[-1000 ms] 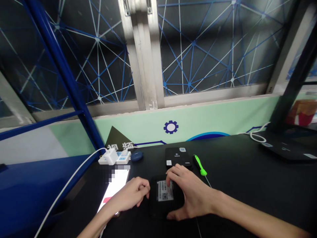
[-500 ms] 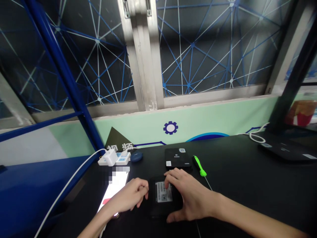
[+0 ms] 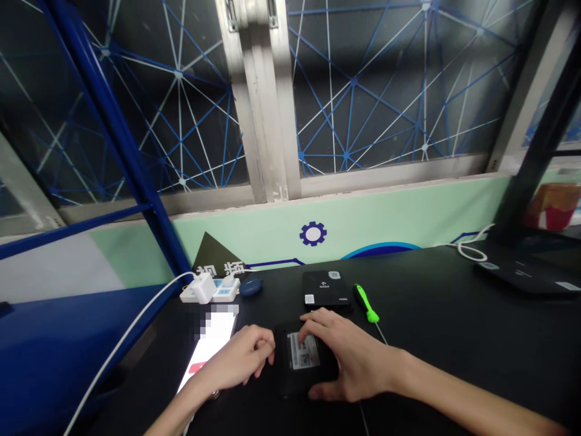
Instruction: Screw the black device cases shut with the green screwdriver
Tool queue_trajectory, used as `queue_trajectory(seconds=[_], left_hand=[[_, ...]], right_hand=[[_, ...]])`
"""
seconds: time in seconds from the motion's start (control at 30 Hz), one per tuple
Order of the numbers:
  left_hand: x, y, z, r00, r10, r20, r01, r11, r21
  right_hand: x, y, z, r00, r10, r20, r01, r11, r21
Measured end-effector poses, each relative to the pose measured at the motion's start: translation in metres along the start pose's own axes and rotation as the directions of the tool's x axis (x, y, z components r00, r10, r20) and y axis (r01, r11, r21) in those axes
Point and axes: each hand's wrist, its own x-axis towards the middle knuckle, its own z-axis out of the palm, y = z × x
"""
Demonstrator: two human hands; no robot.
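A flat black set-top box [image 3: 290, 384], with a white printed label [image 3: 305, 357] facing up, lies on the black table in front of me. My right hand [image 3: 347, 357] spans it from the right, fingertips at its far edge and label, thumb at the near edge. Beside its left edge, my left hand [image 3: 254, 356] is curled into a loose fist with nothing visible in it. Just beyond sits a second black box [image 3: 324, 289] with small stickers. A green-and-black screwdriver [image 3: 367, 304] lies right of that, its thin shaft partly hidden under my right hand.
A lit phone [image 3: 213, 336] lies under my left forearm. Behind it are a power strip [image 3: 224, 290] with a white charger [image 3: 204, 287] and a small dark blue case [image 3: 251, 287]. A black router-like device [image 3: 526, 275] and white cable [image 3: 472, 251] rest at the far right.
The set-top box has shifted slightly right and turned a little under my right hand. My left hand has edged slightly right. The other things stay in place.
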Motion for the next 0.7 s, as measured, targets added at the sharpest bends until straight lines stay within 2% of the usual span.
queue_trajectory(seconds=[0.2, 0.7], left_hand=[[0.000, 0.000, 0.000, 1.000, 0.010, -0.003, -0.010, 1.000, -0.012], [-0.006, 0.014, 0.000, 0.999, 0.024, -0.032, -0.024, 0.999, 0.022]], right_hand=[[0.002, 0.002, 0.000, 1.000, -0.006, -0.006, 0.007, 0.999, 0.040], [0.005, 0.007, 0.001, 0.999, -0.019, -0.038, 0.022, 0.997, 0.080]])
